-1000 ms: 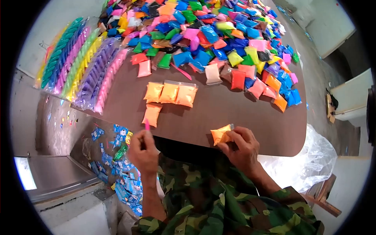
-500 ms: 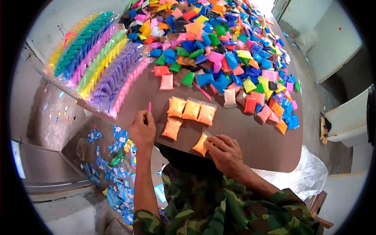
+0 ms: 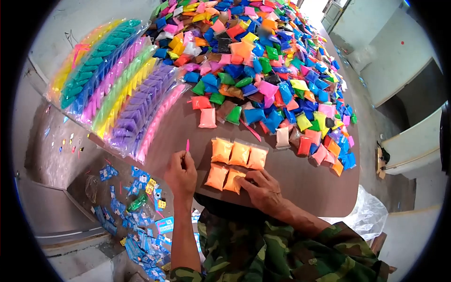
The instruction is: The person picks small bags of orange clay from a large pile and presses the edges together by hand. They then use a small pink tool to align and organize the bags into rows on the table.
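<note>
My left hand (image 3: pixel 182 171) is closed at the table's near edge, with a thin pink plastic stick (image 3: pixel 188 145) upright between thumb and fingers. My right hand (image 3: pixel 264 188) grips the right side of an orange packet (image 3: pixel 232 182) lying on the brown table, its fingertips partly over it. That packet sits beside another orange packet (image 3: pixel 216 176). Directly behind them is a row of three more, the left (image 3: pixel 221 150), middle (image 3: pixel 239 153) and right (image 3: pixel 257 157) orange packets. All look like small clear bags with soft orange filling.
A large heap of multicoloured packets (image 3: pixel 268 89) covers the far part of the brown table (image 3: pixel 310 192). Long clear bags of coloured packets (image 3: pixel 141 103) lie at the left edge. A second pink stick (image 3: pixel 250 130) rests by the heap. Blue wrappers (image 3: pixel 141 242) litter the floor.
My right hand has moved the orange packet left and away from me, up against the lower-row packet. My left hand still holds the pink stick. The view has shifted slightly.
</note>
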